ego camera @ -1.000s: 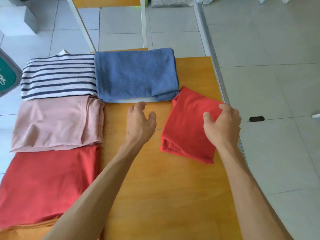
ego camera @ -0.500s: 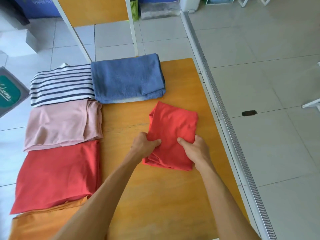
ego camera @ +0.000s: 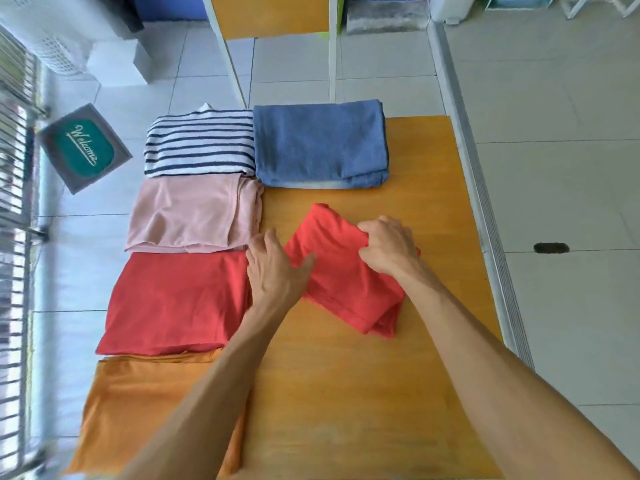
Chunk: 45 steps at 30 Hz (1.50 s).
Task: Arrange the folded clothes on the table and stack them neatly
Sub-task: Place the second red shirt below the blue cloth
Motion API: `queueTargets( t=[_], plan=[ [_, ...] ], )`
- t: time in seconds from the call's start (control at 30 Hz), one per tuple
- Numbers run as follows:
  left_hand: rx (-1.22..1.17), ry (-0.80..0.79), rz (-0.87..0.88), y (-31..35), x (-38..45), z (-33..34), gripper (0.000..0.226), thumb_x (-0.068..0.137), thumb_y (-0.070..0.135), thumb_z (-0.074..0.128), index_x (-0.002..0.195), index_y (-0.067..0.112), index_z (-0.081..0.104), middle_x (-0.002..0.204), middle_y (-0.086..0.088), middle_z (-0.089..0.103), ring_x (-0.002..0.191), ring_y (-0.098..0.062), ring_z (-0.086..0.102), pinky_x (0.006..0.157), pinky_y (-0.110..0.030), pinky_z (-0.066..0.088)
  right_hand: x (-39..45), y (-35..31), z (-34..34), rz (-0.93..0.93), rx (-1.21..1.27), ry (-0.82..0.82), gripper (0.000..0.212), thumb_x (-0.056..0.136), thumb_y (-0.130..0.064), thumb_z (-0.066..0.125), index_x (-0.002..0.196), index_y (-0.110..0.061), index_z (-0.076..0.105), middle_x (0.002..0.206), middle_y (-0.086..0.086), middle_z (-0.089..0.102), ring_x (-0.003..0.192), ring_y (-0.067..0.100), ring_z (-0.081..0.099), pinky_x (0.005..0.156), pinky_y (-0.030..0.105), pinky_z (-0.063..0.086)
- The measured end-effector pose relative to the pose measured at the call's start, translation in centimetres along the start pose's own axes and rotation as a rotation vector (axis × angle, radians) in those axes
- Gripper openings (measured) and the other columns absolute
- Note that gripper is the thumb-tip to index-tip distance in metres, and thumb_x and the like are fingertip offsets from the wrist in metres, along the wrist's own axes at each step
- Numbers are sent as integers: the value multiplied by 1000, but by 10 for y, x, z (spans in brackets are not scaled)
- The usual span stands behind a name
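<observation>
A small folded red cloth [ego camera: 346,282] lies tilted in the middle of the wooden table [ego camera: 426,202]. My right hand [ego camera: 389,247] is closed on its far right edge. My left hand [ego camera: 275,271] rests against its left edge, thumb on the fabric, fingers spread. Down the table's left side lie a striped shirt [ego camera: 201,143], a pink garment [ego camera: 194,213], a larger red garment [ego camera: 176,303] and an orange garment [ego camera: 145,403]. A folded blue towel [ego camera: 320,143] sits at the far edge.
Bare wood shows at the right and near parts of the table. A second table's white legs [ego camera: 331,57] stand beyond the far edge. On the tiled floor at left lies a welcome mat [ego camera: 85,147]. A floor rail [ego camera: 485,202] runs along the table's right side.
The small red cloth has turned and shifted left. My right hand moved from its near edge to its far right edge; my left hand opened and now lies at its left edge.
</observation>
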State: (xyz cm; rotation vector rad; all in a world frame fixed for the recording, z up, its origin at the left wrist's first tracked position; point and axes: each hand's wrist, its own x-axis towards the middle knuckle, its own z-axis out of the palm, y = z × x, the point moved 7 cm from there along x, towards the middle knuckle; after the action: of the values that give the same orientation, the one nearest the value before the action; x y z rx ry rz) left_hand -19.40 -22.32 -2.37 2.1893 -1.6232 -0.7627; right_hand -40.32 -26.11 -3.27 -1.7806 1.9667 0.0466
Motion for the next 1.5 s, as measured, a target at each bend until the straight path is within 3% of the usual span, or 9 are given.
queueTargets(
  t=[0.13, 0.23, 0.37, 0.6, 0.77, 1.0, 1.23, 1.4, 1.5],
  plan=[
    [-29, -104, -2, -2, 32, 9, 81, 82, 53, 67, 143, 9, 36, 142, -18, 40, 132, -35, 40, 105, -47, 39, 6, -4, -15, 34, 63, 190, 52, 84, -29, 77, 133, -28, 58, 129, 4, 53, 127, 28, 45, 102, 44, 37],
    [-54, -143, -69, -12, 40, 21, 81, 81, 62, 63, 135, 6, 43, 135, -19, 48, 123, -36, 49, 98, -47, 45, -17, 30, -12, 302, 208, 326, 67, 82, -51, 74, 137, -21, 50, 135, 8, 51, 128, 30, 45, 99, 47, 42],
    [-94, -199, -167, -30, 38, 41, 77, 77, 71, 60, 124, 11, 47, 122, -14, 59, 110, -35, 59, 80, -37, 46, -54, 70, 33, 646, 521, 230, 77, 84, -66, 64, 130, -6, 48, 126, 15, 59, 114, 37, 59, 90, 47, 52],
    [-188, -153, -220, -40, 52, 38, 67, 79, 69, 58, 109, 10, 50, 112, -12, 62, 104, -35, 59, 82, -40, 47, -20, 39, 36, 473, 713, 267, 48, 88, -51, 69, 107, -8, 58, 103, 9, 67, 83, 22, 56, 72, 29, 41],
    [-263, -17, -94, -21, 87, 10, 66, 87, 57, 60, 128, 8, 44, 129, -13, 58, 118, -34, 55, 98, -48, 45, 28, 17, 11, 354, 651, 301, 47, 88, -52, 69, 103, -10, 54, 103, 9, 66, 89, 28, 62, 72, 32, 43],
    [-26, -35, -84, -19, 109, 19, 54, 94, 51, 54, 115, 2, 46, 120, -22, 61, 110, -40, 58, 75, -39, 38, 50, 15, 18, 392, 588, 271, 54, 89, -52, 68, 114, -6, 56, 113, 11, 66, 100, 32, 64, 76, 35, 48],
    [11, -86, -105, -22, 106, 19, 58, 93, 51, 53, 121, 1, 45, 123, -23, 60, 112, -41, 58, 83, -43, 44, 46, 15, 13, 425, 522, 246, 63, 83, -60, 70, 114, -7, 55, 115, 10, 65, 96, 29, 63, 74, 37, 50],
    [-106, -54, -31, -10, 81, -2, 65, 85, 26, 62, 139, 2, 32, 129, -21, 53, 117, -37, 53, 96, -44, 44, 24, 18, 1, 449, 436, 327, 63, 84, -52, 72, 125, -8, 53, 132, 13, 54, 123, 33, 50, 100, 49, 45],
    [-129, -9, -4, -4, 60, -22, 64, 82, 24, 60, 138, 3, 35, 121, -20, 54, 110, -36, 55, 87, -40, 45, 7, 5, -9, 412, 408, 409, 52, 85, -43, 73, 122, -13, 54, 135, 13, 52, 129, 34, 44, 103, 48, 35]
  ],
)
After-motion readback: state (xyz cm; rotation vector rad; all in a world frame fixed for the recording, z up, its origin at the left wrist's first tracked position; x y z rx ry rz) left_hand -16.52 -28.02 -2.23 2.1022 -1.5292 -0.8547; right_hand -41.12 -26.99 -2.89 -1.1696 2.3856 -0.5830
